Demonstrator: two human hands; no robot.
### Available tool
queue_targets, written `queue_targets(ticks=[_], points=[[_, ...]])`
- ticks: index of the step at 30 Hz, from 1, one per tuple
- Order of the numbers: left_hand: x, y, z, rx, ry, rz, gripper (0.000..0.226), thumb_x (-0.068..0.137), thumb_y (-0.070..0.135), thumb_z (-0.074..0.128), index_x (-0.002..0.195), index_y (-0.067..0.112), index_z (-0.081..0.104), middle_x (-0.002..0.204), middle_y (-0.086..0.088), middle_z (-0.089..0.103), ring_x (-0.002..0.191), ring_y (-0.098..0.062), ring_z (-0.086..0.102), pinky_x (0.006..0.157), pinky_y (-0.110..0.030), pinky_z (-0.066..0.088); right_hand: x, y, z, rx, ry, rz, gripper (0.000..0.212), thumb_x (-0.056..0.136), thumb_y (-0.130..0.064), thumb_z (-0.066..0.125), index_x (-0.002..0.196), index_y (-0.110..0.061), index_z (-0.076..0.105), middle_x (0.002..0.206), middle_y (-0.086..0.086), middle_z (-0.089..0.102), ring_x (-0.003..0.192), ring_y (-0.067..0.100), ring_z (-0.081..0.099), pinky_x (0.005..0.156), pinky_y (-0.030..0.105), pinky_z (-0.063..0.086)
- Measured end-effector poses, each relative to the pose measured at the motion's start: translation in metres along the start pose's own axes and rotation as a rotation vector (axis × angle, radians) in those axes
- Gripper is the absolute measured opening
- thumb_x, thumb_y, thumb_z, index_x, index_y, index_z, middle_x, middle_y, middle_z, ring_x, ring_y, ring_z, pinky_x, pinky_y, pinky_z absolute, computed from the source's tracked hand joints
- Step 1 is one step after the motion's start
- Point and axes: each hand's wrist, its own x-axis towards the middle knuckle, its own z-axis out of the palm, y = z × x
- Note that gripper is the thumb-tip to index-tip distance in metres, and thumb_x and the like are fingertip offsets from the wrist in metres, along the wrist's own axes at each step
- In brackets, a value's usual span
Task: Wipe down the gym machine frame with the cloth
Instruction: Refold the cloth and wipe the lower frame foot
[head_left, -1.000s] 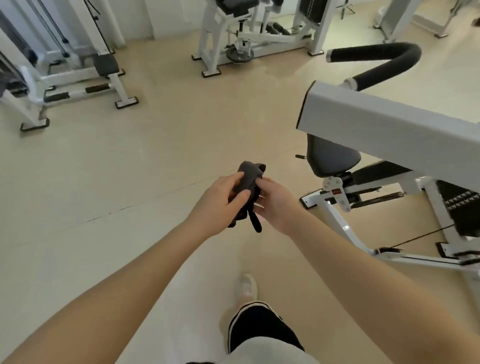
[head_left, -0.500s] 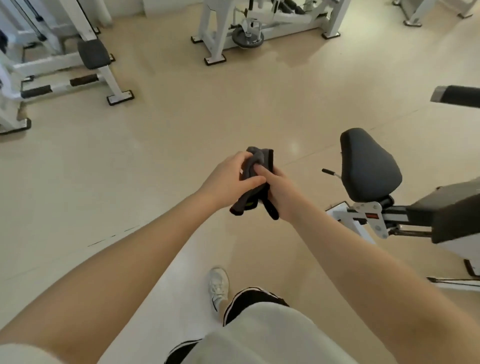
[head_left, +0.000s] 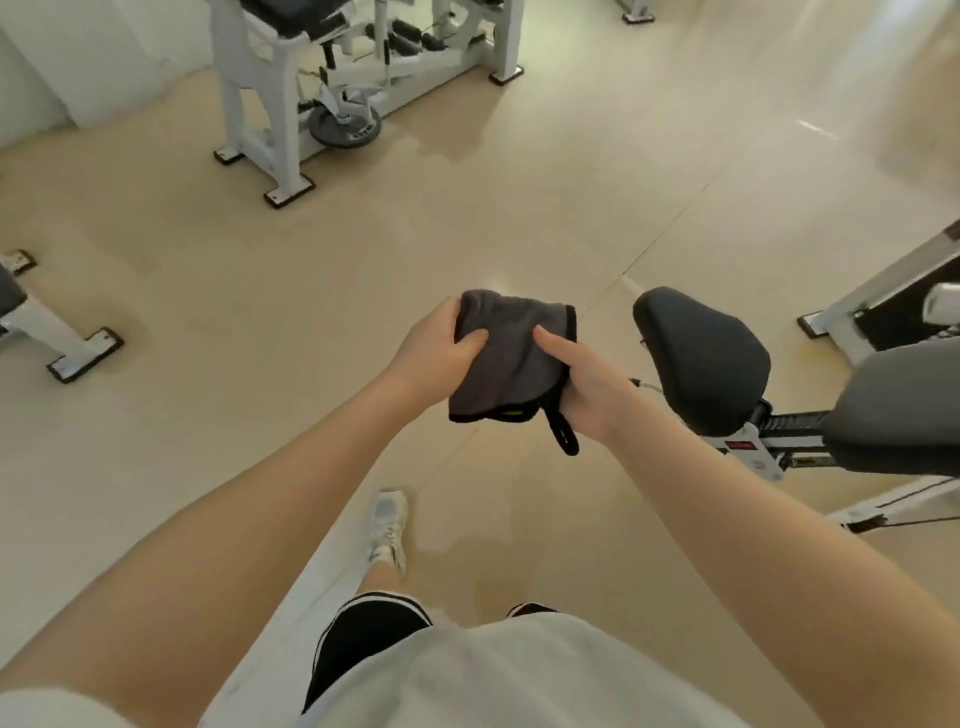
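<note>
Grey cloth (head_left: 511, 358) gripped at frame centre by left hand (head_left: 434, 358) and right hand (head_left: 584, 379); black seat (head_left: 701, 358) just right.

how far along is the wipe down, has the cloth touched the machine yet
Nothing looks wiped yet. In hand: the dark grey cloth is held in mid-air over the floor, the left hand gripping one side and the right hand the other, apparently folding or spreading it. It touches no machine. Left: the whole job, bringing it to the white frame beside the black seat and wiping.
</note>
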Motion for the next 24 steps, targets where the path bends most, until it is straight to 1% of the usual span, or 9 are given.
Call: queue_targets(ticks=[3,5,7,10,12,15,17,20,24], points=[[0.079,-0.001,-0.023,-0.017,-0.145,0.03,0.026,0.095,0.013,0.044,0.12,0.015,0.053,0.113,0.001,0.06,0.106,-0.017,0.056,0.09,-0.031,0.046,0.049,-0.039,0.013,0.022,0.161,0.021,0.013,0.096,-0.02,0.05,0.096,-0.011,0.06,0.094,0.002,0.068,0.088,0.017,0.063,0.072,0.027,0.05],[0.124,0.007,-0.036,-0.039,-0.234,0.028,0.028,0.095,0.012,0.042,0.121,0.019,0.051,0.113,0.003,0.06,0.107,-0.015,0.056,0.091,-0.031,0.047,0.076,-0.064,0.02,0.065,0.218,0.016,0.013,0.095,-0.02,0.051,0.097,-0.011,0.06,0.095,0.003,0.068,0.09,0.018,0.063,0.074,0.028,0.05],[0.175,0.02,-0.046,-0.057,-0.323,0.025,0.026,0.096,0.013,0.042,0.119,0.022,0.05,0.112,0.003,0.06,0.107,-0.016,0.057,0.093,-0.037,0.048,0.105,-0.094,0.025,0.104,0.25,-0.024,0.015,0.095,-0.021,0.052,0.099,-0.009,0.061,0.096,0.004,0.069,0.092,0.019,0.064,0.076,0.029,0.05],[0.242,0.043,-0.043,-0.07,-0.423,0.028,0.021,0.096,0.015,0.043,0.113,0.022,0.051,0.107,0.002,0.062,0.102,-0.018,0.06,0.088,-0.041,0.052,0.141,-0.131,0.015,0.216,0.331,-0.066,0.022,0.094,-0.023,0.054,0.109,-0.008,0.06,0.107,0.006,0.068,0.099,0.02,0.063,0.079,0.03,0.051],[0.281,0.057,-0.029,-0.06,-0.501,0.034,0.019,0.095,0.015,0.045,0.111,0.023,0.053,0.106,0.0,0.063,0.1,-0.019,0.062,0.087,-0.043,0.053,0.162,-0.149,-0.002,0.28,0.389,-0.078,0.027,0.094,-0.023,0.054,0.114,-0.007,0.058,0.112,0.007,0.067,0.101,0.021,0.063,0.079,0.03,0.05],[0.336,0.073,0.002,-0.001,-0.616,0.041,0.017,0.094,0.016,0.047,0.106,0.025,0.055,0.107,-0.004,0.065,0.099,-0.023,0.063,0.086,-0.048,0.052,0.19,-0.173,-0.038,0.338,0.454,-0.073,0.025,0.094,-0.024,0.053,0.112,-0.007,0.059,0.109,0.007,0.067,0.098,0.02,0.064,0.074,0.028,0.05],[0.374,0.088,0.028,0.036,-0.681,0.06,0.02,0.093,0.016,0.047,0.11,0.022,0.057,0.109,-0.007,0.065,0.1,-0.025,0.063,0.086,-0.049,0.052,0.212,-0.193,-0.069,0.372,0.488,-0.085,0.023,0.094,-0.023,0.053,0.109,-0.007,0.06,0.106,0.006,0.068,0.095,0.019,0.064,0.072,0.027,0.05],[0.433,0.121,0.074,0.087,-0.746,0.091,0.025,0.094,0.016,0.047,0.118,0.017,0.055,0.111,-0.008,0.065,0.1,-0.026,0.063,0.086,-0.049,0.053,0.245,-0.23,-0.119,0.42,0.538,-0.121,0.026,0.094,-0.022,0.053,0.114,-0.007,0.059,0.112,0.008,0.066,0.1,0.022,0.063,0.074,0.029,0.05],[0.506,0.181,0.141,0.175,-0.824,0.128,0.023,0.095,0.018,0.045,0.116,0.015,0.055,0.111,-0.008,0.064,0.1,-0.026,0.062,0.085,-0.048,0.052,0.274,-0.293,-0.187,0.475,0.644,-0.146,0.033,0.092,-0.023,0.056,0.121,-0.007,0.055,0.115,0.01,0.065,0.104,0.026,0.062,0.077,0.031,0.052]])
